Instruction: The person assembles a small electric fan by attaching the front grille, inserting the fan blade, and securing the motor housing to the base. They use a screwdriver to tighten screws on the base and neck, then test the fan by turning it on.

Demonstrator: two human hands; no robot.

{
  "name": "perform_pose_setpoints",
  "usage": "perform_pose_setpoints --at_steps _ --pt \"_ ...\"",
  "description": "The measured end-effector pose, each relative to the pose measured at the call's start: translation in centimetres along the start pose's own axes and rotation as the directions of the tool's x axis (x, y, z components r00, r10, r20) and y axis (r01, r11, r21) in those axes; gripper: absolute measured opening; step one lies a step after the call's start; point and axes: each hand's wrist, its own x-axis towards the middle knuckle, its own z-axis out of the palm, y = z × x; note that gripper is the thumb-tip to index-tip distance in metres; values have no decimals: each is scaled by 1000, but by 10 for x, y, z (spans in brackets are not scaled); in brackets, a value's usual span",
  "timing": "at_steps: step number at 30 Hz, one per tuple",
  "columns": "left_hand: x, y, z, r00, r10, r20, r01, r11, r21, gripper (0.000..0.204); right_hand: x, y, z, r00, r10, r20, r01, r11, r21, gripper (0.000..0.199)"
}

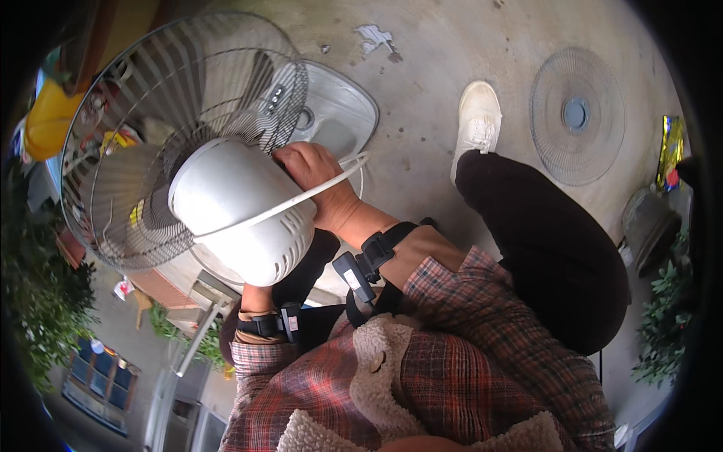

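Two hands on one white fan motor housing (241,207): right hand (312,181) clamped at its 3 o'clock, left hand (256,297) mostly hidden beneath, grip unclear. Rear grille (128,151) at 10 o'clock; loose front grille (578,114) on floor (437,60), 2 o'clock. Risk: white cord (301,200) snagging, housing slipping.

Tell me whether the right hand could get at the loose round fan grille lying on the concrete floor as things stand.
Probably not: the right hand grips the white fan motor housing, and the loose grille lies apart on the floor beyond the raised knee and white shoe.
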Motion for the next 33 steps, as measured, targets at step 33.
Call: perform_pose_setpoints --at_steps 33 --pt "-135 73 -148 596 -74 -800 -697 447 -561 26 48 -229 -63 987 -79 137 -10 834 552 44"
